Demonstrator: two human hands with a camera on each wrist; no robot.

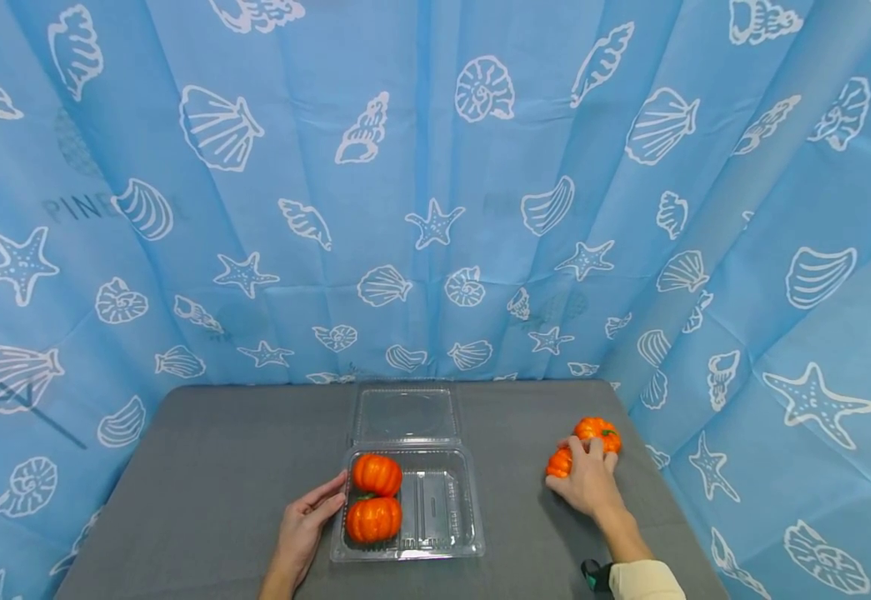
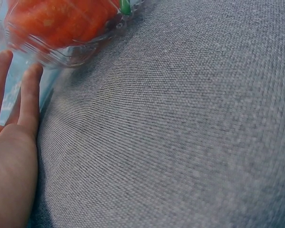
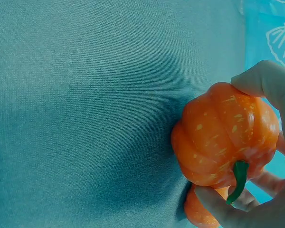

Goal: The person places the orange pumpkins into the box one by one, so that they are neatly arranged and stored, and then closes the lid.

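In the right wrist view, the held pumpkin (image 3: 221, 135) is shown clamped between thumb and fingers of the right hand (image 1: 591, 482); its green stem (image 3: 239, 178) is pointed back toward the palm, a detail covered by the hand in the head view; whether it is lifted cannot be told; a second loose pumpkin (image 1: 593, 427) is seen just past the index finger, mostly blocked in the wrist view but shown with its stem from the head; in the left wrist view, fingers of the left hand (image 1: 302, 527) are seen straight and spread, tips at the container's edge; firm contact cannot be told.

Grey woven cloth (image 1: 240, 467) is spread under both hands; a blue curtain (image 1: 435, 167) printed with white shells and starfish is hung beyond and to the sides of the fingers; a pale sleeve (image 1: 643, 581) is worn behind the right hand.

The clear plastic container (image 1: 467, 492) is set just right of the left fingertips, lid (image 1: 407, 417) folded back beyond them; two pumpkins are held in its left side: the farther one (image 1: 377, 475) level with those fingertips, the nearer one (image 1: 373, 520) closer to the person.
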